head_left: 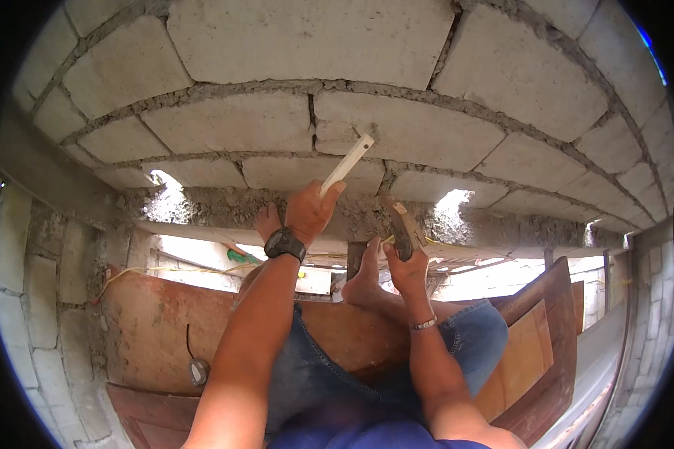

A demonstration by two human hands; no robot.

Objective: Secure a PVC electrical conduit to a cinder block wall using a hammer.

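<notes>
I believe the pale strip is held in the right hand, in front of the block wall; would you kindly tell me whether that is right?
Not quite: the head view shows the pale strip held in the left hand, not the right hand. It is indeed in front of the block wall.

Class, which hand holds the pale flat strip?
The left hand, with the black watch at its wrist; the right hand, above a bracelet, grips a darker tool.
</notes>
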